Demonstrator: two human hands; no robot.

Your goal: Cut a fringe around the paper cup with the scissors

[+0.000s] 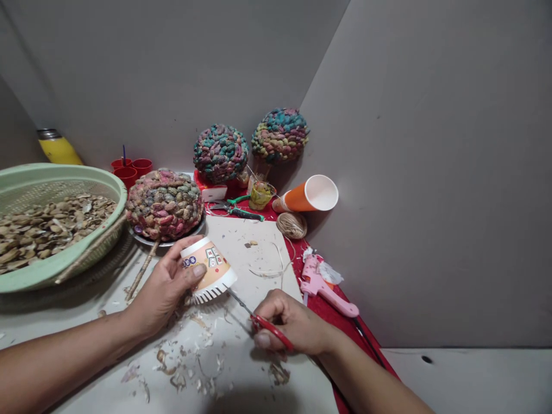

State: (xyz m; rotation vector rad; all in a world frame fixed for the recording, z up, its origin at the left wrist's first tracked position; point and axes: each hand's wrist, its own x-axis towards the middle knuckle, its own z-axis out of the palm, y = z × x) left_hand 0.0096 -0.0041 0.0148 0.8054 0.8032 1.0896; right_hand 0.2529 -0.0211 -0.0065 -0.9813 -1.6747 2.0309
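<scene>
A paper cup (215, 265) with a printed orange band is gripped by my left hand (170, 284), thumb on its side. Its lower rim is cut into a row of narrow strips. My right hand (288, 325) is closed around the red handles of a pair of scissors (271, 332), whose tips touch the cup's rim at the right end of the strips. Just behind my left hand, a ball covered in pink and grey shells (166, 204) rests on a metal dish, with a wrapped stick below it.
A green basket (118, 195) of shells stands left. Two colourful balls (221, 152), green-handled pliers (241, 214), an orange cup (297, 198), twine (292, 225) and a pink glue gun (330, 293) lie behind and right. Scraps litter the white board (241, 368).
</scene>
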